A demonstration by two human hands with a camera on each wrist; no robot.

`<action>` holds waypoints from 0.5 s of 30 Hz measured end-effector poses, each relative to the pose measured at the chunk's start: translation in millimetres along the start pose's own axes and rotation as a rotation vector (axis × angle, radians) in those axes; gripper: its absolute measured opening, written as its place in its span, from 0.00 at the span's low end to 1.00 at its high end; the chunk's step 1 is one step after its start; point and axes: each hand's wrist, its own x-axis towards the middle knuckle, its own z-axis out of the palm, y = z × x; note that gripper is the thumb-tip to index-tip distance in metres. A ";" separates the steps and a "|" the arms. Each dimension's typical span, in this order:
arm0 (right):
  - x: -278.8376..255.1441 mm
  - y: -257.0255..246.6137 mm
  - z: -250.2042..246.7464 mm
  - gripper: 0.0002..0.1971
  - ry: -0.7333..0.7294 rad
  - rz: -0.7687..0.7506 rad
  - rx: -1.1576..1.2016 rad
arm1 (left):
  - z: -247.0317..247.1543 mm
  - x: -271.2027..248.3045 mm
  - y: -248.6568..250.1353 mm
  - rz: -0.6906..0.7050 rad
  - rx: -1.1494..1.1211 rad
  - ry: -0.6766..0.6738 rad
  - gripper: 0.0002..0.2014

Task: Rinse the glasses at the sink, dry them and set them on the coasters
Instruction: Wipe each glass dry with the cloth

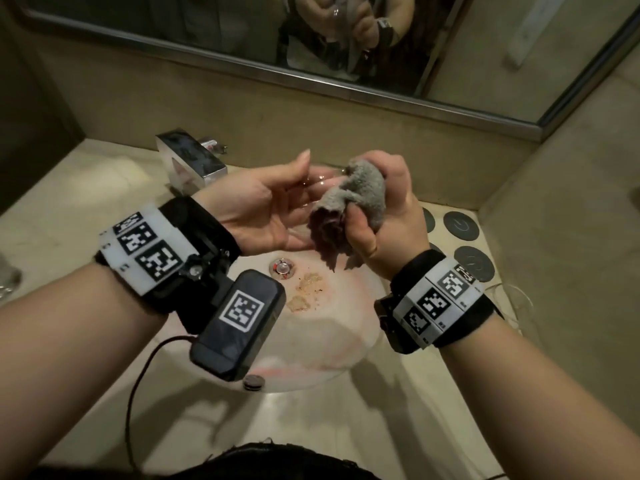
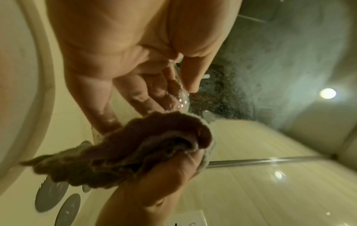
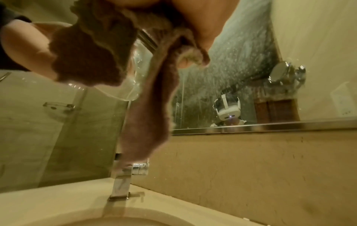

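Note:
Over the sink, my left hand point(image 1: 300, 199) holds a clear wet glass point(image 1: 317, 183) on its side, thumb on top and fingers beneath. The left wrist view shows the glass point(image 2: 181, 97) pinched between thumb and fingers. My right hand point(image 1: 381, 202) grips a bunched grey cloth point(image 1: 360, 192) and presses it against the glass. In the right wrist view the cloth point(image 3: 90, 50) covers most of the glass point(image 3: 123, 90), and a strip of it hangs down. Dark round coasters point(image 1: 460, 225) lie on the counter to the right of the basin, with nothing on the ones in view.
The round basin point(image 1: 346, 334) lies below both hands, with its drain and some brownish residue. A square chrome faucet point(image 1: 190, 161) stands at the back left. A mirror point(image 1: 207, 29) runs along the back wall. A clear glassy object point(image 1: 7, 275) shows at the left edge.

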 end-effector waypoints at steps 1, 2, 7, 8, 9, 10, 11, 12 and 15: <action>0.9 -0.5 0.8 0.19 0.012 -0.002 -0.012 | 2.0 -0.8 -0.3 0.024 0.018 -0.012 0.15; 1.3 0.1 1.9 0.18 0.024 0.013 -0.017 | 3.0 -0.9 -0.1 0.048 0.040 -0.020 0.16; 1.7 -8.2 10.7 0.19 0.143 0.158 0.059 | 10.4 1.5 -6.6 0.276 0.261 -0.007 0.14; 3.5 -9.4 12.5 0.20 0.185 0.217 0.139 | 11.7 2.4 -8.3 0.347 0.304 -0.012 0.12; 6.8 -9.3 13.5 0.22 0.215 0.329 0.262 | 11.4 4.3 -9.5 0.425 0.380 -0.020 0.11; 11.6 -6.4 15.0 0.25 0.222 0.479 0.402 | 10.1 6.5 -9.7 0.492 0.500 -0.027 0.08; 16.7 -3.6 15.9 0.31 0.213 0.646 0.500 | 9.6 7.9 -9.2 0.529 0.624 -0.036 0.07; 20.3 -2.8 15.4 0.38 0.192 0.773 0.545 | 8.3 9.7 -8.7 0.543 0.727 -0.047 0.08; 19.4 0.3 13.7 0.39 0.158 0.858 0.540 | 2.8 12.7 -5.0 0.526 0.861 -0.056 0.11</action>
